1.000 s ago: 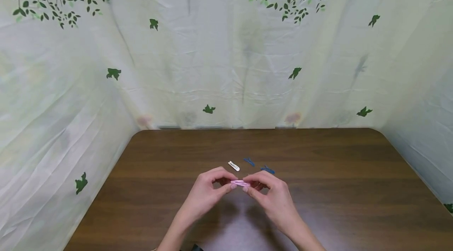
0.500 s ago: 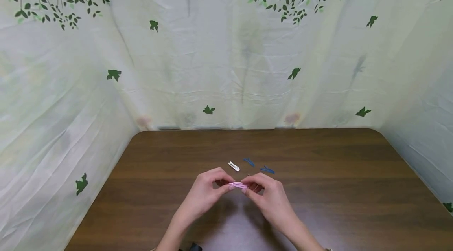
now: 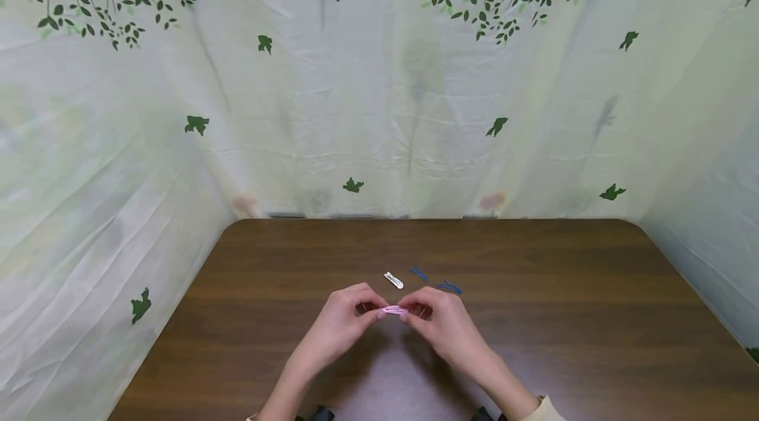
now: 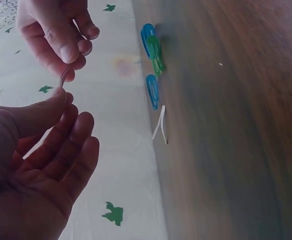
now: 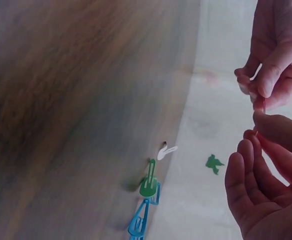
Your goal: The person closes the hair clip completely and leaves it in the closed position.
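A pink snap hair clip (image 3: 394,309) is stretched between both hands above the table in the head view. My left hand (image 3: 344,322) pinches one end with thumb and forefinger. The other end is pinched the same way by my right hand (image 3: 441,322). In the left wrist view the clip (image 4: 63,76) shows edge-on, slim and slightly bent. Behind the hands lie a white hair clip (image 3: 394,280), spread open, and two blue hair clips (image 3: 418,274). Both wrist views also show a green hair clip (image 4: 155,55) beside the blue ones; I cannot make it out in the head view.
The brown wooden table (image 3: 296,250) spreads out around the hands. Pale curtain cloth (image 3: 379,91) printed with leaves and birds hangs along its back and sides. Dark wrist gear (image 3: 323,413) shows at the bottom edge.
Both hands have shifted slightly left with the pink hair clip between them, and the right hand has come a little closer to the left. The clips on the table lie as before.
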`<state>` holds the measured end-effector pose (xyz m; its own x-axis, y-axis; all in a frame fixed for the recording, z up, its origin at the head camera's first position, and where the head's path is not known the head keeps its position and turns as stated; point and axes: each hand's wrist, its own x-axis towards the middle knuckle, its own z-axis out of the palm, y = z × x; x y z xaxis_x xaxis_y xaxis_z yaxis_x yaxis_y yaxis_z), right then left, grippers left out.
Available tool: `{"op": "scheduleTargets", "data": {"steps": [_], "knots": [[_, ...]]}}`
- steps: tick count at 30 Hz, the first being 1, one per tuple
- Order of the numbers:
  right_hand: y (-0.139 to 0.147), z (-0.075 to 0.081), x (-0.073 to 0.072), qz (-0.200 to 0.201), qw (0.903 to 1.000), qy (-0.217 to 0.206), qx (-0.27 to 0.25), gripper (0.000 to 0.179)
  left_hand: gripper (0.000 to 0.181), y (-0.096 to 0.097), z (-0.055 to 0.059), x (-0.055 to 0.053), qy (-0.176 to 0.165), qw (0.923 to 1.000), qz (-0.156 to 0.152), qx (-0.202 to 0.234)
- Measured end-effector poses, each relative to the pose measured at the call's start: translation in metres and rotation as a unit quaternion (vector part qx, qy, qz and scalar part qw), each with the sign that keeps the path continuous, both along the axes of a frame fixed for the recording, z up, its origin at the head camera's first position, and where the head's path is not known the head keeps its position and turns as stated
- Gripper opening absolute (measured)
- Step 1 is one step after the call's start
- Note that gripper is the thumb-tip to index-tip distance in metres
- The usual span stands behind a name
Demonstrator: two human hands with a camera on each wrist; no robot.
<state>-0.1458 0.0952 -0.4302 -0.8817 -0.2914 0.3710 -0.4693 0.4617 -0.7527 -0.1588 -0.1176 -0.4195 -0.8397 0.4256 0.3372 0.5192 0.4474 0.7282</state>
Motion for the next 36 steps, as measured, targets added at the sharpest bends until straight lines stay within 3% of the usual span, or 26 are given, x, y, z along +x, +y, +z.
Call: {"op": "scheduleTargets", "data": {"steps": [8, 18, 29, 36], "knots": [[-0.003, -0.006, -0.008, 0.016, 0.9976, -0.047, 0.047, 0.011, 0.010, -0.004, -0.007, -0.006, -0.013, 0.9991, 0.014, -0.037], [-0.011, -0.011, -0.022, 0.030, 0.9935, -0.050, 0.098, 0.008, 0.010, -0.007, -0.020, -0.015, 0.011, 0.9958, 0.010, -0.090], [-0.018, -0.018, -0.038, 0.038, 0.9890, -0.043, 0.136, 0.009, 0.007, -0.013, -0.032, -0.034, -0.029, 0.9910, -0.013, -0.130], [-0.024, -0.022, -0.044, 0.049, 0.9862, -0.053, 0.149, 0.008, 0.014, -0.018, -0.039, -0.037, -0.004, 0.9903, -0.010, -0.139]]}}
